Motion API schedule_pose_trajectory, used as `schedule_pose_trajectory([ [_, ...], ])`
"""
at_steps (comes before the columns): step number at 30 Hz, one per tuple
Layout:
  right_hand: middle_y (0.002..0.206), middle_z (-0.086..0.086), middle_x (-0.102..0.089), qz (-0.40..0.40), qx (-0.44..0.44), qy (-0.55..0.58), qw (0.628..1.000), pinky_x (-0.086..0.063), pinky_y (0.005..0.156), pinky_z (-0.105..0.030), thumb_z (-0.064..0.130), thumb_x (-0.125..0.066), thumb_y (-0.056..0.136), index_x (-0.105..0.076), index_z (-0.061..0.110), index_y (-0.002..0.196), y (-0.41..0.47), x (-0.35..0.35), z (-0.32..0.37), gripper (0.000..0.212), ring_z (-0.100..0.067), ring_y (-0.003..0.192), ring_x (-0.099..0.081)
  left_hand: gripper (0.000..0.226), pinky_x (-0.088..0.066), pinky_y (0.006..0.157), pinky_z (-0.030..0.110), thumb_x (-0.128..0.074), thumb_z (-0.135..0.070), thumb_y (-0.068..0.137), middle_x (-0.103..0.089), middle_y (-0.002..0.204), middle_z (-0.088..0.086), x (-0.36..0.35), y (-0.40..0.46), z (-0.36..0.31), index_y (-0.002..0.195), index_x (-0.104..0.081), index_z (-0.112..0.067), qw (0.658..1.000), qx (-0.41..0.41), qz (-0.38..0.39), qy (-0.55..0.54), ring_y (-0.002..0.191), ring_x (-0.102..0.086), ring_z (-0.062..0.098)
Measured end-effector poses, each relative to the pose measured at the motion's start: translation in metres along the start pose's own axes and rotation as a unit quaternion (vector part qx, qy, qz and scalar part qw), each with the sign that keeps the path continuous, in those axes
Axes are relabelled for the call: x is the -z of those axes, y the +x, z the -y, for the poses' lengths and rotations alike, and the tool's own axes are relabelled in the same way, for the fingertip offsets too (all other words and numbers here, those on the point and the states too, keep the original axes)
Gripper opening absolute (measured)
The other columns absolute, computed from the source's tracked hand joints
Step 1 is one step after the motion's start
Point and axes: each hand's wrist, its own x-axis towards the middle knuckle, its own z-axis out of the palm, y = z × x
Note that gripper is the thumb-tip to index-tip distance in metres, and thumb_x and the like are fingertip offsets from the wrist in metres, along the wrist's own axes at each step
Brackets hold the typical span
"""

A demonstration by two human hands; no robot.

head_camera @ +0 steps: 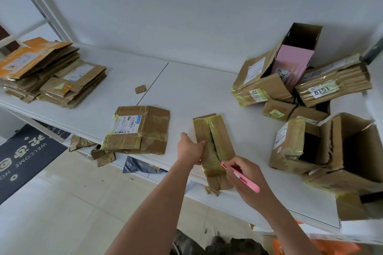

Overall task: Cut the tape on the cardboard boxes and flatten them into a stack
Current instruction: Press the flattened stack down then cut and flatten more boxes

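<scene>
So the narrow taped box [213, 147] sits at the worktop [186, 80] front edge, left hand [189, 148] gripping its left side, right hand [246, 178] pinching one pink cutter [240, 177] at its near end. One flattened box [137, 129] lies just left, two stacks [47, 72] far left.

- Bare white table [196, 80] lies open between my flattened stack [47, 70] at far left and the heap of unopened boxes [300, 89] at right.
- A small cardboard scrap [140, 89] sits alone in that open lane.
- A flattened labelled box [137, 129] blocks the near edge left of my hands.
- An open-topped box [323, 147] crowds my right side.
</scene>
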Motion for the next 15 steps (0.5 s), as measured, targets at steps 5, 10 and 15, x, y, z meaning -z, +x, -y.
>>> schedule_pose_trajectory([
  [5, 0.071, -0.001, -0.059, -0.026, -0.042, 0.046, 0.998, -0.04, 0.054, -0.017, 0.013, -0.059, 0.098, -0.066, 0.016, 0.093, -0.015, 0.0, -0.008, 0.009, -0.01, 0.059, -0.054, 0.107, -0.047, 0.101, 0.05, -0.08, -0.015, 0.079, -0.018, 0.156, 0.007, 0.006, 0.016, -0.016, 0.156, -0.006, -0.022, 0.971, -0.11, 0.033, 0.207, 0.133, -0.04, 0.038],
  [10, 0.082, -0.003, -0.068, -0.091, -0.077, 0.131, 0.984, -0.047, 0.061, -0.032, 0.005, -0.059, 0.095, -0.066, 0.011, 0.089, -0.019, 0.02, -0.006, 0.012, -0.029, 0.071, -0.058, 0.089, -0.037, 0.111, 0.047, -0.059, -0.004, 0.084, -0.005, 0.162, -0.002, -0.002, 0.021, -0.025, 0.156, -0.013, -0.027, 0.925, -0.201, 0.115, 0.3, 0.144, -0.023, 0.035],
  [15, 0.077, -0.004, -0.069, -0.241, -0.102, 0.227, 0.938, -0.057, 0.072, -0.038, 0.028, -0.072, 0.085, -0.067, 0.014, 0.084, -0.02, 0.027, -0.023, 0.014, -0.012, 0.069, -0.063, 0.085, -0.049, 0.096, 0.035, -0.065, -0.002, 0.082, -0.015, 0.151, 0.002, 0.003, 0.025, -0.029, 0.153, -0.023, -0.024, 0.929, -0.2, 0.137, 0.278, 0.128, -0.04, 0.029],
])
